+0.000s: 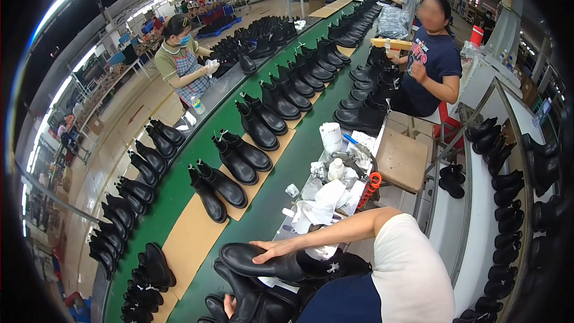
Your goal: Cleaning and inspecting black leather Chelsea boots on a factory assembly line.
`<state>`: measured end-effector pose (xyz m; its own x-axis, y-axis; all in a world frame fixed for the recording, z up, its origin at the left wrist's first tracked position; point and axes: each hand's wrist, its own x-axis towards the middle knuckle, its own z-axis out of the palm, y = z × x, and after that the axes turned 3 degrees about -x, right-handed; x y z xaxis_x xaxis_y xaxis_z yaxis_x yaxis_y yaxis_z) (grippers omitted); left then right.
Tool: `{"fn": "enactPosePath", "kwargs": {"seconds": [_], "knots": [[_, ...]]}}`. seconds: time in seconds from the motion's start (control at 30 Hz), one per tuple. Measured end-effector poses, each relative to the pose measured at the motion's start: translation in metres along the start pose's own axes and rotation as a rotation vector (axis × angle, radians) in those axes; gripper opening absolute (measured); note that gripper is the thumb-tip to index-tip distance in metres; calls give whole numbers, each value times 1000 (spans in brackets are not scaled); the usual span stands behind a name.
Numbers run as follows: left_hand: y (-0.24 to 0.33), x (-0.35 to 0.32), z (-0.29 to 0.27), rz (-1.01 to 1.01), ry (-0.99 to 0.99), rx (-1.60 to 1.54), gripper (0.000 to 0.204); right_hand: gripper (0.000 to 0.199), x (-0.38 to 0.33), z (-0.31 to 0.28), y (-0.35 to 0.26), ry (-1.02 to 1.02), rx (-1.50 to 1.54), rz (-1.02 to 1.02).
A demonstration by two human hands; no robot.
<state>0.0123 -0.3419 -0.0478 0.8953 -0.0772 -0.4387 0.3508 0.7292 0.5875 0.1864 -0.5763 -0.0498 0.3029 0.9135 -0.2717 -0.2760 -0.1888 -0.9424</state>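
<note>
My right hand [274, 252] grips the forefoot of a black ankle boot [299, 267], with the thumb across its upper and the toe pointing left. Beneath it, other black boots [242, 284] crowd together at the belt's near edge. Low in the view, only a few fingers of my left hand [229, 305] show, wrapped against the side of one of these boots; the rest of that hand is hidden. Just beyond my right forearm lie crumpled white cloths [326, 198], a white bottle [336, 169] and a white roll [330, 136].
Pairs of black boots [230, 158] stand in rows on cardboard strips [194, 236] along the green conveyor [179, 197]. A person [431, 60] sits at the right; another [185, 63] works across the belt. A red coiled hose [369, 188] hangs by a stool [402, 154]. Boot racks [472, 203] line the right.
</note>
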Motion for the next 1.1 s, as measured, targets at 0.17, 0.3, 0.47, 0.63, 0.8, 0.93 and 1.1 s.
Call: {"fn": "enactPosePath", "kwargs": {"seconds": [0.17,0.3,0.47,0.63,0.8,0.93,1.1], "knots": [[-16,-46,16,-29,25,-89,68,96,2,45,-48,-365,354,148],[13,-15,65,-107,13,-63,45,75,-7,11,-48,-182,562,32],[15,-11,65,-95,178,-11,39,60,1,-18,-36,-202,767,128],[23,-21,59,-134,134,122,37,51,7,-20,-35,-336,922,428],[22,-26,43,-184,153,90,37,52,-8,13,-34,-133,256,73],[12,-21,39,-157,128,124,47,50,8,-12,-7,-128,399,153],[15,-15,60,-123,249,-49,62,65,12,-31,-80,-444,445,318]]}}
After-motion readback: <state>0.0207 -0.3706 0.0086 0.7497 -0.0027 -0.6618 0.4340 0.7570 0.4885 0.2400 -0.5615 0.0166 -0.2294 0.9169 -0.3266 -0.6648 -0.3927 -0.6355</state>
